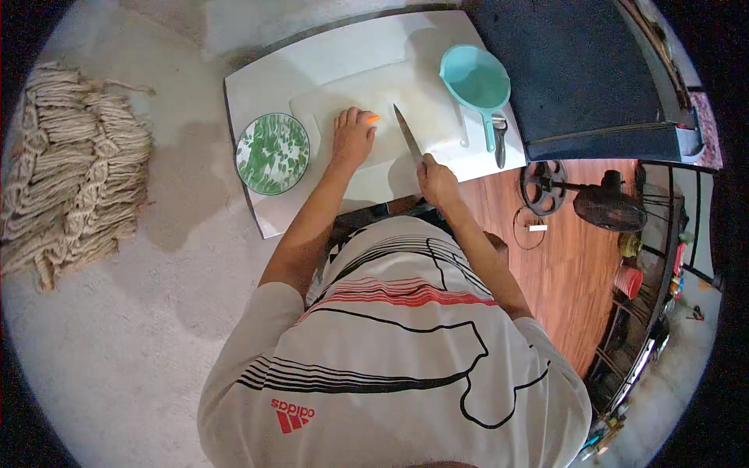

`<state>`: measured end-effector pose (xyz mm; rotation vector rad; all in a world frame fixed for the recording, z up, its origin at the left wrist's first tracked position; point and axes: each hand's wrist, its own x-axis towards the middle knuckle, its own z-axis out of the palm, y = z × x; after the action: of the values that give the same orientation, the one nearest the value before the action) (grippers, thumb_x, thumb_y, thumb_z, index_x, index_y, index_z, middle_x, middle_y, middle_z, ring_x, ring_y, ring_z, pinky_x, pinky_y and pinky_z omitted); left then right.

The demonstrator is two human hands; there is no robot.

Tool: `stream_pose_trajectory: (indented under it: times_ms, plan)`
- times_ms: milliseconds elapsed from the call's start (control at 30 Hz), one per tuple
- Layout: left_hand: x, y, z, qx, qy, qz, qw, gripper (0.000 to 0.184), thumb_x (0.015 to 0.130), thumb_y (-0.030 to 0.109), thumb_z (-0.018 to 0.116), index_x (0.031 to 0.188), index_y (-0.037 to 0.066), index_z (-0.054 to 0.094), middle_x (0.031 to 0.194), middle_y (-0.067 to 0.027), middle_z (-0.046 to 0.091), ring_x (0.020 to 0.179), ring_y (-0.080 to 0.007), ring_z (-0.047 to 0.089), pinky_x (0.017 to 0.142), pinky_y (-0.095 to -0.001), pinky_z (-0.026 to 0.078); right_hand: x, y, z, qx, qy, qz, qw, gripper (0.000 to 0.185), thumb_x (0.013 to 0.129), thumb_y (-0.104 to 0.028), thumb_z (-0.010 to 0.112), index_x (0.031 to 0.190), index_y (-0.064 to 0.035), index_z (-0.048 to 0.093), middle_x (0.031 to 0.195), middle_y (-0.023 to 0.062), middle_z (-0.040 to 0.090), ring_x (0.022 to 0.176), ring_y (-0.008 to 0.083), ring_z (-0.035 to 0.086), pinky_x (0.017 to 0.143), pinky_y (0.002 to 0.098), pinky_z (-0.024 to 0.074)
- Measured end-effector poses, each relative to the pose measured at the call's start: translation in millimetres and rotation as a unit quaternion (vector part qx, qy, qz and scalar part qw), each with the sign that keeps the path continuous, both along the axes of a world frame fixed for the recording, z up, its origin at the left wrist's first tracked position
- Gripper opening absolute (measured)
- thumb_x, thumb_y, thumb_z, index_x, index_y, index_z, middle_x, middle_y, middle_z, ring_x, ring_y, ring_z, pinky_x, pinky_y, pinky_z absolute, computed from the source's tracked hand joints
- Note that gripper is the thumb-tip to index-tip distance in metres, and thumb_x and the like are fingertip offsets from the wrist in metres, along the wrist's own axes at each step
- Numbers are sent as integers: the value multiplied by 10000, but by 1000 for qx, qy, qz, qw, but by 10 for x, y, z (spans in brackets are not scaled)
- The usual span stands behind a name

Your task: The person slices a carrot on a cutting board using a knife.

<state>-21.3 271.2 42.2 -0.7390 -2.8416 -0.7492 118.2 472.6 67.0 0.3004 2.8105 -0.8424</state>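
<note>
My left hand (353, 139) is closed around a carrot (373, 119), whose orange end shows past the thumb side; my fingers hide the remainder. It rests on a white cutting board (328, 97). In my right hand (438, 182) is a kitchen knife (408, 132), gripped by the handle. The blade points away from me over the board, to the right of the carrot and apart from it. Left of the board lies a round plate (273, 154) with a green and white marbled pattern.
At the table's (257, 82) far right sits an aqua strainer-like bowl with a handle (476, 76). Beside its handle lies a dark-handled tool, perhaps a peeler (500, 147). A dark box-like piece of furniture (577, 78) borders the right. A black fan (610, 203) stands on the wood floor.
</note>
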Motion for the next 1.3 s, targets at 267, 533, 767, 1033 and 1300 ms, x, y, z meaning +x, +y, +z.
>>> stream_pose_trajectory:
  times_ms: [267,533,767,1033,1300]
  plan:
    - [-151,-38,-81,29,3,-4,1000,216,884,148,675,1099,131,669,1081,-77,584,1081,-295,548,941,-446,427,-160,-120,46,38,-10,40,998,251,1003,-254,489,1061,-10,516,712,263,661,680,457,675,626,570,540]
    - [-153,-79,1,68,24,1,997,235,922,122,643,1158,123,650,1053,-92,595,1027,-280,588,903,-415,456,-78,-46,-94,-93,-50,-44,993,286,1019,-276,493,1091,-7,555,738,222,674,661,384,665,633,493,525]
    - [-159,-97,408,464,-258,10,847,211,1025,129,552,1210,32,578,1083,-93,640,997,-186,662,840,-303,504,-92,-80,-70,-221,-80,-75,969,355,1039,-316,496,1110,25,566,618,122,623,476,207,614,508,367,506]
    - [-243,-149,193,394,-241,28,887,249,1029,169,559,1227,20,575,1080,-91,657,943,-180,676,806,-296,521,-151,-72,60,-204,-109,-86,969,319,1002,-299,511,1119,-5,554,737,243,673,696,413,685,705,512,528]
    - [-385,-219,-1,555,-561,82,608,363,1011,122,567,1355,9,546,1012,-60,602,941,-167,626,868,-315,517,-97,-77,-87,-210,-106,-80,969,348,1009,-316,519,1061,24,568,683,179,652,605,306,652,612,425,511]
